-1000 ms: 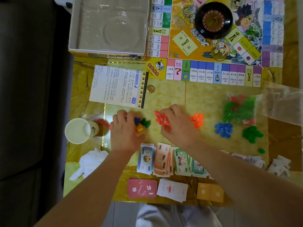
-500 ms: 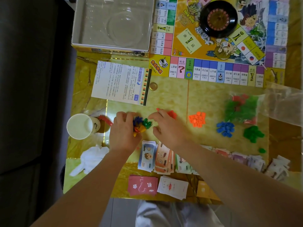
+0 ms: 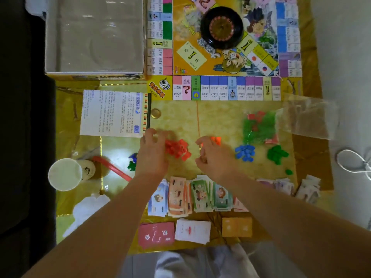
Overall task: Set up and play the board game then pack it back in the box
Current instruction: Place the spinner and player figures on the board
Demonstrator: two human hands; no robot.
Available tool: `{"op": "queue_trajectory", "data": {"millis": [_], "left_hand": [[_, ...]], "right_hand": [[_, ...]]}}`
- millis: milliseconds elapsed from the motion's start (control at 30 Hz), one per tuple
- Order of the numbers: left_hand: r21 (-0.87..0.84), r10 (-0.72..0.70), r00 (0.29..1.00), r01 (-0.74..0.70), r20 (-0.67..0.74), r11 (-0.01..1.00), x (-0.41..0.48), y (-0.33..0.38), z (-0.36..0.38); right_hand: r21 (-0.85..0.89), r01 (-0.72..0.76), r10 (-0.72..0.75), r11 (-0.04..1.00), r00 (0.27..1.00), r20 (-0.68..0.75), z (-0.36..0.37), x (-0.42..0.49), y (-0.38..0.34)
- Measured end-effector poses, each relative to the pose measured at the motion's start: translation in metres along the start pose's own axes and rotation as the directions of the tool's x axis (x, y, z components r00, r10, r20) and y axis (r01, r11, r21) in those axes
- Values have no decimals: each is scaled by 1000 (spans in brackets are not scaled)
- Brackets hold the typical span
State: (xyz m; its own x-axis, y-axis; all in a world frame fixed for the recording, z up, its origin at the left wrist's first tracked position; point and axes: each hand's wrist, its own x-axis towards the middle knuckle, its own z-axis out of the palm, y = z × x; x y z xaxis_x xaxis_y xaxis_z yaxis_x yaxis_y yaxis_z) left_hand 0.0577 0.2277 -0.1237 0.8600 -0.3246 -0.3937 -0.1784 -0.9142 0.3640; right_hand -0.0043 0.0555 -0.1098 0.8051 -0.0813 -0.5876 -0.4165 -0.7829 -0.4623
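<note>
both grips unclear | left hand (image 3: 153, 153) beside red pieces (image 3: 177, 148) | right hand (image 3: 214, 157) at orange pieces (image 3: 216, 140)

Dim, warm room light. A white glare patch shines on the glossy table (image 3: 180, 117) just left of the left hand (image 3: 152, 155). That hand and the right hand (image 3: 215, 157) are smeared by motion blur. Beyond them the board (image 3: 220, 89) looks soft, and far left of the hands it goes dark.

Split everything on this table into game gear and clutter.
Game gear: board, roulette wheel, box, rules sheet, red pieces, blue pieces, green pieces, bag of pieces, play money, card decks.

Lying about: paper cup, tissue, white cord.
</note>
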Motion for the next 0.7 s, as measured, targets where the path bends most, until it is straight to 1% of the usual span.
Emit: {"op": "queue_trajectory", "data": {"millis": [200,367,500,700], "left_hand": [[16,104,995,-104,1,994,11,-4,15],[36,173,985,-173,7,984,17,-7,19],[-15,210,977,-209,24,978,17,-7,17],[-45,169,984,-167,51,985,16,-6,13]], "right_hand": [[-2,10,-10,1000,999,-37,16,6,-18],[-110,-10,0,994,996,-94,39,20,-26],[-51,5,-11,999,993,-118,40,24,-26],[17,13,-11,1000,993,-120,38,21,-23]]}}
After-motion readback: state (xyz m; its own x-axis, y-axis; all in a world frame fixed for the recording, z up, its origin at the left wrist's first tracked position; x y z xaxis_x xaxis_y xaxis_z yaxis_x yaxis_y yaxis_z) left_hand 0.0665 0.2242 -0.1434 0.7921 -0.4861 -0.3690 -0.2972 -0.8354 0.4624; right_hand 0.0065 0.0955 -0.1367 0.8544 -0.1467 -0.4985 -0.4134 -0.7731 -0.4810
